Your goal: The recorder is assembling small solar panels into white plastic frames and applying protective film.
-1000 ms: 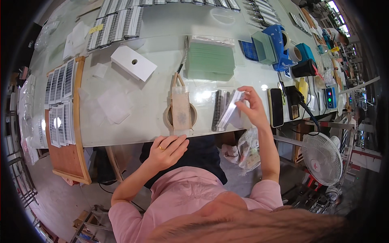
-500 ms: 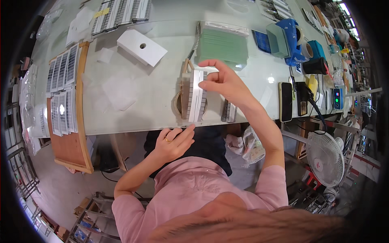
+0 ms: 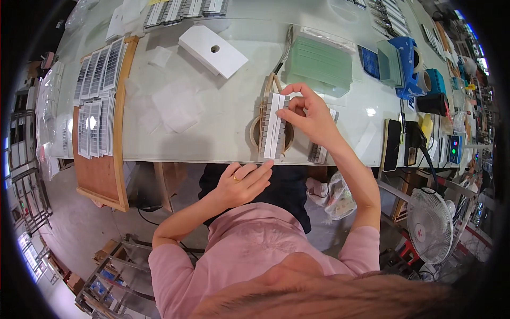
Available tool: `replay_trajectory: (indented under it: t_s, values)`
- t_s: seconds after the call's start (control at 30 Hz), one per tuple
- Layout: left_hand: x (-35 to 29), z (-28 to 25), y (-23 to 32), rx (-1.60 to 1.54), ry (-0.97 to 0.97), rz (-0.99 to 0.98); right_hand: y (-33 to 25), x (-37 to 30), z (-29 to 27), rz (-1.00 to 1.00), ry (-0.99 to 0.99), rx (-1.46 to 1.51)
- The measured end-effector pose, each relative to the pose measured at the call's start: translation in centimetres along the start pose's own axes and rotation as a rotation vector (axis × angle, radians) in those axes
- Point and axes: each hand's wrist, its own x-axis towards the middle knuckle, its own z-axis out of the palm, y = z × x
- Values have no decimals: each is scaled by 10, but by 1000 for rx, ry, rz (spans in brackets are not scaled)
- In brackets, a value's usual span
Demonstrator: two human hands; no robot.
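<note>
A narrow white strip with grey segmented sides [image 3: 272, 130] lies lengthwise near the table's front edge, above a round brown ring [image 3: 256, 135] that shows on both sides of it. My right hand [image 3: 317, 119] grips its upper part, thumb on the face and bent index finger at the far end. Below the front edge, my left hand [image 3: 241, 185], a ring on one finger, stretches its fingers toward the strip; the index fingertip touches the near end. The left thumb is hidden. A shorter grey segmented piece [image 3: 319, 153] lies just right, partly behind my right wrist.
Behind the strip stands a stack of green glass plates [image 3: 319, 64]. A white box with a hole [image 3: 228, 61] is farther left. Small dark panels [image 3: 95, 127] lie on a wooden board [image 3: 98, 178]. At right are a phone [image 3: 391, 143], a blue tape dispenser [image 3: 406, 64] and a fan [image 3: 430, 226].
The view has shifted, so the table's things appear farther right. Relative to the brown part underneath, the strip has moved left and now covers it. Both hands stay at its ends.
</note>
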Motion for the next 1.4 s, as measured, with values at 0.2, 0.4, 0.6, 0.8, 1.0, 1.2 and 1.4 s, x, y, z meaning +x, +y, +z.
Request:
replay_trajectory:
  t_s: [0.2,0.4,0.6,0.8,1.0,1.2,1.4]
  values:
    - [1,1,0,-20,1,-7,0,0,1,-15,7,-51]
    - [0,1,-1,-15,-14,-1,2,0,2,-34,16,-89]
    - [-2,3,-2,-20,-4,0,0,-1,3,-25,24,-111]
    - [-3,4,-2,-28,2,4,2,-1,3,-43,32,-123]
    - [-2,3,-3,-35,-3,6,1,0,2,-80,27,-160]
    - [-1,3,-6,-27,7,27,-2,1,0,-145,77,-302]
    - [-3,3,-8,-24,4,46,7,3,2,-202,116,-321]
